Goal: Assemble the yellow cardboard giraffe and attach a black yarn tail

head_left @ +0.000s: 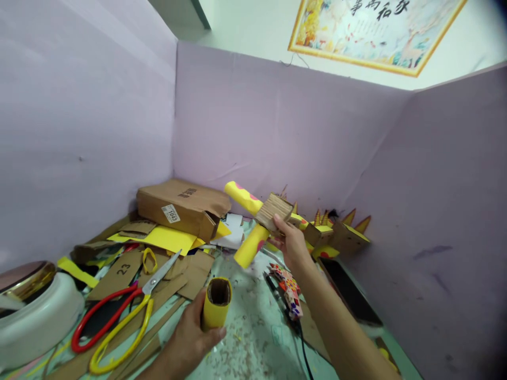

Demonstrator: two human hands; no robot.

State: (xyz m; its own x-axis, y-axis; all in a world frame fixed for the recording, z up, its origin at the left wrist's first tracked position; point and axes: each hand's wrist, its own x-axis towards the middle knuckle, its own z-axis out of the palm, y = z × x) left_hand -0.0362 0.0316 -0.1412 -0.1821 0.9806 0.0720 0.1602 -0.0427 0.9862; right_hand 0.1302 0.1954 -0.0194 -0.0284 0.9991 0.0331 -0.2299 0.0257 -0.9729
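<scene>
My left hand [194, 335] grips a short yellow-wrapped cardboard tube [216, 311], its hollow brown end facing up. Farther forward, my right hand [291, 240] holds a brown corrugated cardboard block [273, 211] between thumb and fingers. Two yellow tubes with pink spots stick out from that block, an upper one [241, 196] and a lower one [251, 247]. The left-hand tube is apart from the block. Below my right wrist lies a glue gun [288, 287] covered in a colourful pattern, with a black cord running toward me.
Large scissors [140, 293] with red and yellow handles lie on cardboard scraps at left. A brown paper package [186, 208] stands behind yellow sheets [158, 240]. Spiky cardboard pieces [340, 235] and a dark phone-like slab [352, 293] sit at right. Purple panels [277, 121] enclose the table.
</scene>
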